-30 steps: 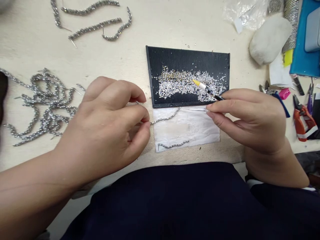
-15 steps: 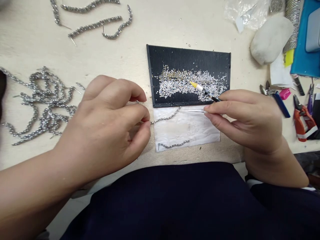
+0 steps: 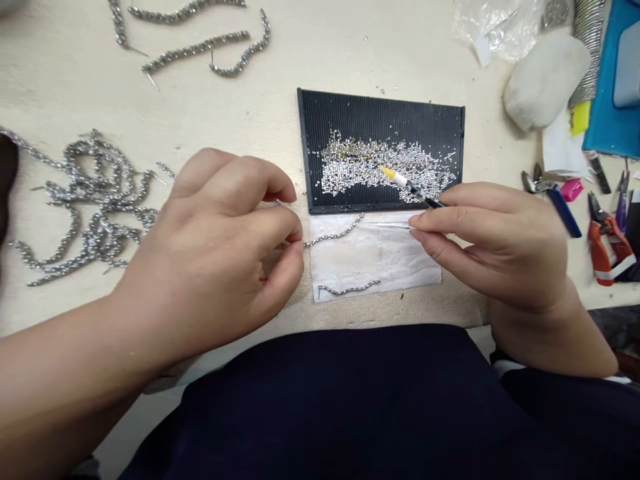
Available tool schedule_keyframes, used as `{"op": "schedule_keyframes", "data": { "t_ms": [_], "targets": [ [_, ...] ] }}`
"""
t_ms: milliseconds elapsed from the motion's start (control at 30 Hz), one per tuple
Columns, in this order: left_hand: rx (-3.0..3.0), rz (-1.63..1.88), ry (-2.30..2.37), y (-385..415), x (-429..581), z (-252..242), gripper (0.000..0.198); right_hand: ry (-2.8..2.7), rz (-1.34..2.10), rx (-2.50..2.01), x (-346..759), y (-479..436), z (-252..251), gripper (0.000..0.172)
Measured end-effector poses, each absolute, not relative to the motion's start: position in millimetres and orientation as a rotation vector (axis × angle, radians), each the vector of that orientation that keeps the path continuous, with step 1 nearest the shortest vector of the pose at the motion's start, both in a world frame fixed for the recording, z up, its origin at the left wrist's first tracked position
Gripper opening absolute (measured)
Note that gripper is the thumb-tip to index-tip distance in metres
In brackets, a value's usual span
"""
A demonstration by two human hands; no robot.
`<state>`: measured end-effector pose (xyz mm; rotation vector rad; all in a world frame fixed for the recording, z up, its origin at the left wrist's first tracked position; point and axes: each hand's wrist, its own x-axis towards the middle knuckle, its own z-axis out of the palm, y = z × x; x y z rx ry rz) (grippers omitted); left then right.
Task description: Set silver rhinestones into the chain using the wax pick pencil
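Observation:
My left hand [image 3: 225,240] is closed in a pinch on a thin silver beaded strand [image 3: 336,236]. The strand's free end curves up to the right over a white cloth-like sheet [image 3: 380,260]. Between my right thumb and fingers is a picker pencil [image 3: 407,185] with a yellow tip, a white band and a dark patterned shaft. The same right hand [image 3: 493,233] also has a slim, pale, pointed thing [image 3: 385,224] reaching left towards the strand's end; its exact kind is unclear. The yellow tip shows over a black ridged tray [image 3: 380,110] scattered with tiny shiny stones [image 3: 360,170].
A short beaded piece [image 3: 350,290] lies on the sheet's lower part. Left is a heap of beaded strands [image 3: 93,213], with several more [image 3: 195,51] behind. At right are a whitish stone [image 3: 545,80], orange-handled pliers [image 3: 607,243], a pink piece [image 3: 571,189] and a blue tray [image 3: 603,120].
The whole view has shifted slightly, so the table things sit a little further right. Both hands keep their grips and have hardly moved relative to the tray.

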<state>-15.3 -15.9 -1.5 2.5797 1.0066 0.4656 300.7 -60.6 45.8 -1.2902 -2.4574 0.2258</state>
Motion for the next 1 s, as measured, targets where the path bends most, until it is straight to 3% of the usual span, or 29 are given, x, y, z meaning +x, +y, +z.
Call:
{"op": "schedule_keyframes", "data": {
  "t_ms": [1000],
  "targets": [
    [2.587, 0.485, 0.954, -13.9, -16.0, -0.3, 0.028, -2.459, 0.236, -1.260, 299.1, -63.7, 44.3, 0.012]
  ]
}}
